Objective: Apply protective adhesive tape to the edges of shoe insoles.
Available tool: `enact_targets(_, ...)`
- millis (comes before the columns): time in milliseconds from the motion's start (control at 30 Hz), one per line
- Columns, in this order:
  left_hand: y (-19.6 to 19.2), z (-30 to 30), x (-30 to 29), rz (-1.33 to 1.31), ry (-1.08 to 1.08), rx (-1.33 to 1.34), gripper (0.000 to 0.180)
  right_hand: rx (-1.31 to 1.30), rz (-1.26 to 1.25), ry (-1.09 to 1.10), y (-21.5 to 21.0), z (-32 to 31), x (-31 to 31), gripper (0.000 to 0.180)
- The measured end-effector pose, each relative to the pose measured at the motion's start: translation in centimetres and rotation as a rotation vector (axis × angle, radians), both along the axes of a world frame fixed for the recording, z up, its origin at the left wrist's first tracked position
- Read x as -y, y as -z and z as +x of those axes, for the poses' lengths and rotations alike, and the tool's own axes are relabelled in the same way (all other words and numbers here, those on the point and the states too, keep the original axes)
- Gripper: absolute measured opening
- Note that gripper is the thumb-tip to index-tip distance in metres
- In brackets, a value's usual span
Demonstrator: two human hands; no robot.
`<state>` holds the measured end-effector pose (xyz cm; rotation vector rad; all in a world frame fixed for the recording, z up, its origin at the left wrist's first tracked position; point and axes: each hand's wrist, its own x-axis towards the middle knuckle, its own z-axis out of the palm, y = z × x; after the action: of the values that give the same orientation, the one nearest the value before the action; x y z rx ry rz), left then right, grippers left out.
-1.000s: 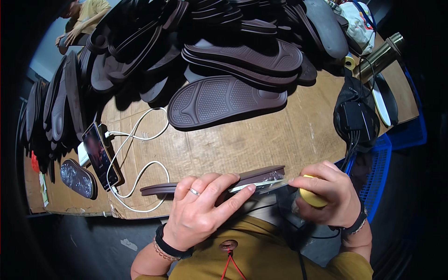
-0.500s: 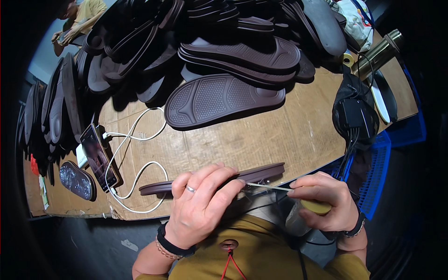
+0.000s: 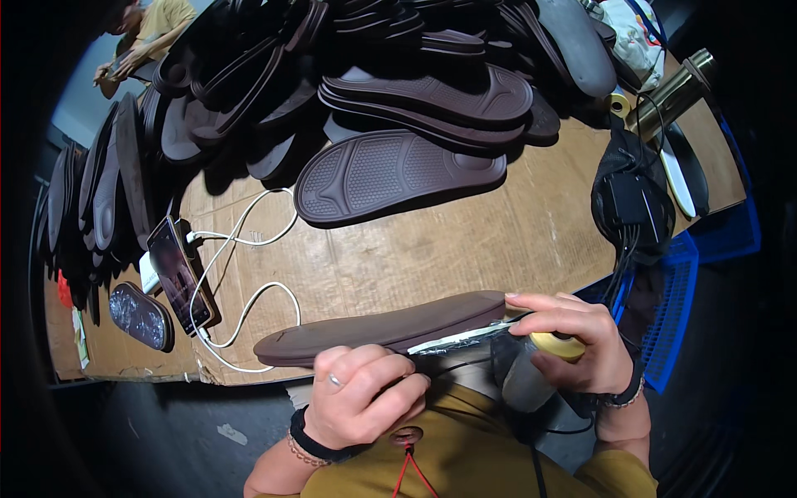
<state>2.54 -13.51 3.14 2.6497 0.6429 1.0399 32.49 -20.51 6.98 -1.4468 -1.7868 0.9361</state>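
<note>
A dark brown shoe sole (image 3: 382,324) lies tilted at the table's near edge, its smooth face up. My left hand (image 3: 361,394) is closed, fingers curled against the sole's near side. A pale, glossy strip of tape (image 3: 457,339) runs along that side toward my right hand (image 3: 577,340). This hand grips a tape roll (image 3: 558,346), yellowish at the end with a greyish, see-through body. My right index fingertip touches the sole's right end. Fingers under the roll and sole are partly hidden.
Many dark soles (image 3: 423,91) are heaped at the back; a single sole (image 3: 398,178) lies before them. At left are a phone (image 3: 178,278), white cable (image 3: 249,241) and film-covered sole (image 3: 139,317). A black pouch (image 3: 631,199), metal flask (image 3: 672,95) and blue crate (image 3: 672,315) are at right.
The sole has rolled from edge-on to showing its broad smooth face. My left hand has moved down off its top to the near side. My right hand has risen slightly toward the sole's end.
</note>
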Motion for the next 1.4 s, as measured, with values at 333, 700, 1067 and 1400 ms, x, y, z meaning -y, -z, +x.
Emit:
enact_targets(333,0.1,1.8,0.0,0.02,-0.295,-0.094,0.024,-0.123,-0.05,0.016,0.4,-0.2,0.0,0.033)
enact_targets(700,0.2,0.9,1.3,-0.446,-0.102,0.042,0.035,-0.138,-0.064,-0.005,1.5,-0.1,-0.3,0.032)
enact_targets(1067,2.2,6.1,1.0,-1.82,0.159,0.343,0.042,-0.117,-0.086,0.035,0.7,-0.6,-0.2,0.031)
enact_targets(1400,2.2,7.3,1.0,-1.827,0.064,0.49,0.031,-0.152,-0.08,0.022,1.4,-0.3,-0.3,0.031)
